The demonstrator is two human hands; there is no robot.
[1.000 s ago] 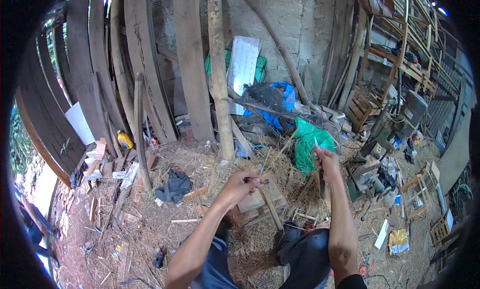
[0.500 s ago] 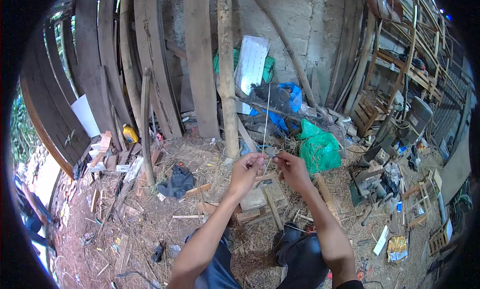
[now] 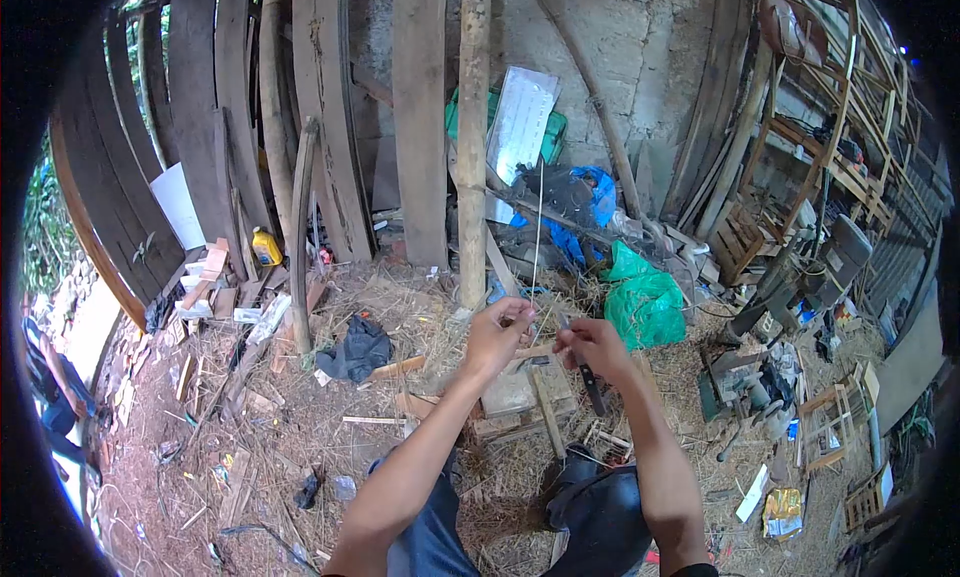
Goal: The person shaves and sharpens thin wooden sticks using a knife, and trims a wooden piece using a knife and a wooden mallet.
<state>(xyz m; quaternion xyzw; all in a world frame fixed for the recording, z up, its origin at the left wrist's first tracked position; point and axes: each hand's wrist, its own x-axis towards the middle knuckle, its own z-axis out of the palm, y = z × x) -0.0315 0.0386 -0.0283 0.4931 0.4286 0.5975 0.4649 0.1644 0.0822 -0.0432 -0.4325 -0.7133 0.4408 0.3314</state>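
My left hand (image 3: 497,339) is closed in a pinch around a thin pale stick (image 3: 539,232), which stands almost upright above the fingers. In my right hand (image 3: 596,347) is a knife (image 3: 592,385); its dark handle points down below the palm and a short piece of blade shows at the fingertips. The blade is close beside the stick's lower part, and I cannot tell whether they touch. Under my hands lies a pale block (image 3: 508,394) with a narrow wooden strip (image 3: 548,412) leaning across it.
Straw and wood scraps cover the ground. A green plastic bag (image 3: 645,305) lies right of my hands, a black cloth (image 3: 356,349) to the left. An upright pole (image 3: 473,167) stands ahead. Wooden frames (image 3: 835,127) stack up at right. Another person's arm (image 3: 60,372) shows at far left.
My right hand has turned, so the knife's dark handle now shows below it. The left hand keeps its pinch on the stick. The whole view has shifted slightly.
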